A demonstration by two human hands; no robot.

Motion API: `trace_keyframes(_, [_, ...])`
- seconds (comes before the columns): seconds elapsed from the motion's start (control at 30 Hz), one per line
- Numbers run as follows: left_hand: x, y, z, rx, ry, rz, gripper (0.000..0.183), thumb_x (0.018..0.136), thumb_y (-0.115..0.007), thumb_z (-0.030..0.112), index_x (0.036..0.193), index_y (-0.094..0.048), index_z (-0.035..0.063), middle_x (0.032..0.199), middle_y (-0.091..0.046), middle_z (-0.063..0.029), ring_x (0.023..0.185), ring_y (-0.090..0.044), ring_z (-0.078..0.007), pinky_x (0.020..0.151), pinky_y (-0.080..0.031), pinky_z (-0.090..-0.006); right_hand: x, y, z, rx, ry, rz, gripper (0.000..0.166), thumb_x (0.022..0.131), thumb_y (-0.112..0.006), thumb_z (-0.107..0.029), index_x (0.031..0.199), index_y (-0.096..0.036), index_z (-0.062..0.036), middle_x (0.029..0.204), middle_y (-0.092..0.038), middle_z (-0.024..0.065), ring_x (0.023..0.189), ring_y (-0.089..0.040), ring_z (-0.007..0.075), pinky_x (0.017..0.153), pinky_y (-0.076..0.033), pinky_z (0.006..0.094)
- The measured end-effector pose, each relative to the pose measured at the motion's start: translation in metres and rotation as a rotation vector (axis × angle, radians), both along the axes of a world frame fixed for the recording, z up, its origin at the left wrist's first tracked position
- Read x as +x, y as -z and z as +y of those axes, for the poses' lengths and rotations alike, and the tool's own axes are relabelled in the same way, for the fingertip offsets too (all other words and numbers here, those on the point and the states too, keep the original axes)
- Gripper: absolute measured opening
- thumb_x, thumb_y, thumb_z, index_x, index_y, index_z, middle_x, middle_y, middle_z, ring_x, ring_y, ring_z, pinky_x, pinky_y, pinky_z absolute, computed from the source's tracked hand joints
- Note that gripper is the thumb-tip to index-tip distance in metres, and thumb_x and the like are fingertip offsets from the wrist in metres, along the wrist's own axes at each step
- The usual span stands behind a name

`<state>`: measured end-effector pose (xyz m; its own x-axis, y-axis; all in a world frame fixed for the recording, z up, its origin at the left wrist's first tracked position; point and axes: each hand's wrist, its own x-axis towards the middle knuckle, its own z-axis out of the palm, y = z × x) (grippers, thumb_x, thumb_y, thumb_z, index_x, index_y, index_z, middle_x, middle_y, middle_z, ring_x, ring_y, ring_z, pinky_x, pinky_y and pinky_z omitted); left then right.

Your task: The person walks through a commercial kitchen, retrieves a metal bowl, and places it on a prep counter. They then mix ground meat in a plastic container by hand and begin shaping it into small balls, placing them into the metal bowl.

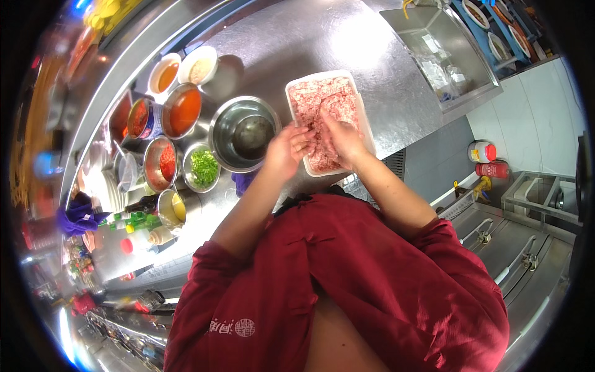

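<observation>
Raw minced meat (337,93) fills a white rectangular plastic tub (368,128) on the steel counter in front of me. My right hand (343,139) is over the tub's near half, thumb raised and fingers low against the meat; whether it grips any is unclear. Over the tub's left rim is my left hand (290,148), its fingers spread and slightly curled towards the right hand, with no object visible in it. Just left of the tub, close to my left hand, stands a round steel bowl (246,134), which looks empty apart from a shine at its bottom.
Left of the steel bowl are bowls of chopped green onion (203,168), chopped red pepper (166,162) and red sauce (184,111). Two white bowls (197,65) sit behind them. Stacked plates (111,190), bottles and a purple cloth (79,216) lie farther left. A sink (437,56) is at the back right.
</observation>
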<state>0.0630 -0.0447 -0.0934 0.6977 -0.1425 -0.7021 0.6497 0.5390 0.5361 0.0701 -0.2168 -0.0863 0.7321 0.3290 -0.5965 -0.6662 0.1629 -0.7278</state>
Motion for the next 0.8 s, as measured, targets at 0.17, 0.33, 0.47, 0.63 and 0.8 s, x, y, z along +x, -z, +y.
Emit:
trace_keyframes(0.17, [-0.009,0.002,-0.008,-0.215,-0.1,-0.013,0.026,0.092,-0.054,0.032,0.086,-0.056,0.0076,0.073,-0.057,-0.0046,0.071,-0.056,-0.0174,0.069,-0.046,-0.0321,-0.003,-0.044,0.009,-0.008,-0.041,-0.169,0.067,0.09,-0.041,-0.064,0.109,-0.06,-0.0019,0.082,-0.063,0.0096,0.071,-0.062,0.0151,0.067,-0.051,0.0268])
trace_keyframes(0.33, [-0.002,0.001,0.001,0.092,0.311,-0.237,0.041,0.094,-0.052,0.029,0.123,-0.051,0.0006,0.11,-0.056,-0.0078,0.1,-0.054,-0.0189,0.089,-0.043,-0.0339,0.003,0.014,-0.015,0.196,0.327,0.01,0.056,0.092,-0.048,-0.053,0.106,-0.058,0.0009,0.095,-0.065,0.0134,0.088,-0.063,0.0204,0.081,-0.052,0.0317])
trace_keyframes(0.47, [-0.014,-0.021,-0.014,0.244,0.285,-0.617,0.054,0.096,-0.048,0.034,0.136,-0.04,-0.0016,0.134,-0.047,-0.0128,0.123,-0.043,-0.02,0.106,-0.03,-0.0351,-0.009,0.008,-0.002,0.457,0.302,0.158,0.048,0.093,-0.049,-0.049,0.101,-0.059,-0.0024,0.088,-0.063,0.0109,0.084,-0.061,0.0208,0.078,-0.052,0.0328])
trace_keyframes(0.63, [-0.008,-0.001,0.008,-0.371,0.106,-0.021,0.05,0.097,-0.042,0.041,0.125,-0.048,0.0007,0.112,-0.06,-0.0163,0.11,-0.055,-0.0272,0.103,-0.037,-0.0419,0.022,0.051,-0.01,0.975,-0.305,-0.102,0.047,0.095,-0.045,-0.046,0.098,-0.065,-0.0032,0.093,-0.065,0.0106,0.086,-0.06,0.0196,0.083,-0.048,0.0304])
trace_keyframes(0.8, [-0.013,0.015,0.006,-0.493,0.248,-0.031,0.035,0.092,-0.056,0.035,0.069,-0.05,0.0099,0.059,-0.05,-0.0017,0.051,-0.045,-0.0112,0.047,-0.036,-0.0243,0.008,-0.015,0.008,0.046,-0.007,-0.317,0.052,0.096,-0.041,-0.046,0.099,-0.065,-0.0002,0.106,-0.065,0.0093,0.099,-0.058,0.0202,0.094,-0.042,0.0326])
